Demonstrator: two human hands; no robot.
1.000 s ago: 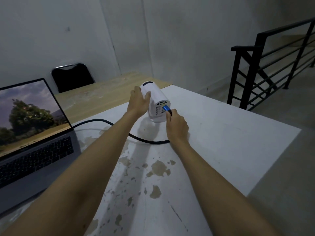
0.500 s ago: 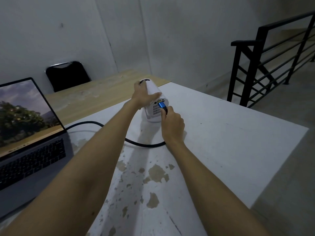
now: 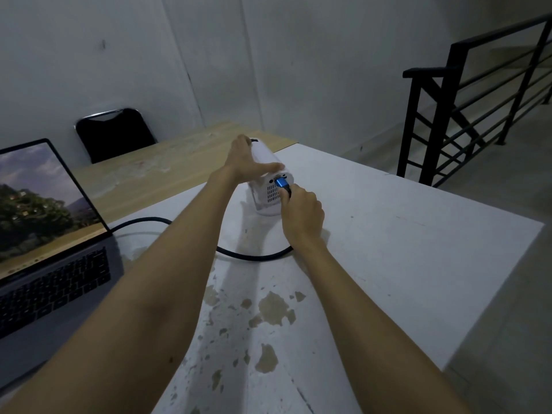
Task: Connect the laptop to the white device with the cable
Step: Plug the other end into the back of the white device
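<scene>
- A black chair [image 3: 115, 133] stands against the grey wall [image 3: 313, 55].
- A wooden tabletop [image 3: 167, 171] adjoins the stained white table [image 3: 403, 234].
- Black stair railing [image 3: 466, 103] at right.

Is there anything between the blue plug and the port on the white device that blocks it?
Nothing visible does. The right hand holds the blue plug right at the port panel of the white device, and the left hand grips the device's top, clear of the ports. Whether the plug is fully seated cannot be told.
</scene>
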